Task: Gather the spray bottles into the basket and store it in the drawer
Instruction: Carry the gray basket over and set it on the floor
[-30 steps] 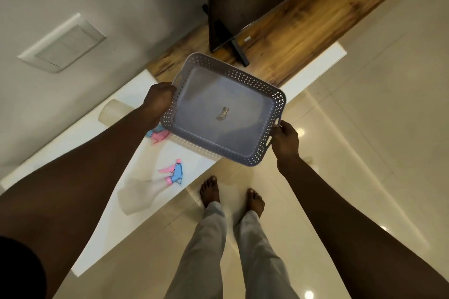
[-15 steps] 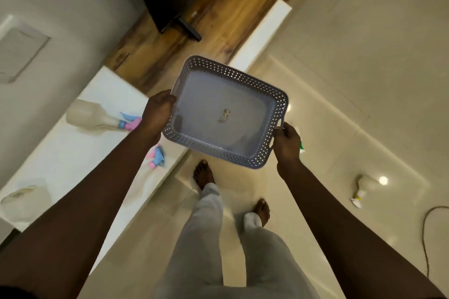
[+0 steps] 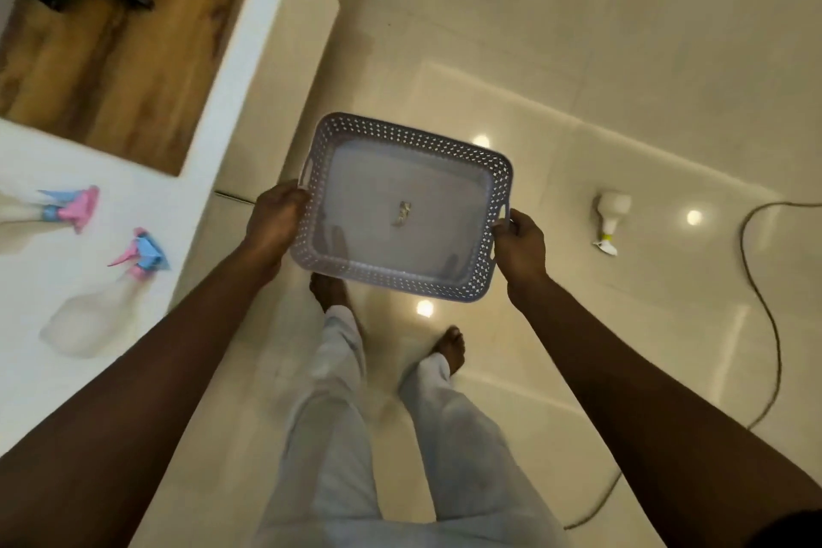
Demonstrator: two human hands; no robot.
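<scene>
Cable [image 3: 771,325] and white bottle [image 3: 610,216] on floor [image 3: 578,36]

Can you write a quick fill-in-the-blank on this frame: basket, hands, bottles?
1. The grey basket is held by ____ hands, the left hand and the right hand.
2. The number of spray bottles inside the basket is ____.
3. The white bottle with the yellow collar lies on the ____.
4. The two bottles with pink and blue triggers lie on the white ____.

Missing words: two; zero; floor; counter
</scene>
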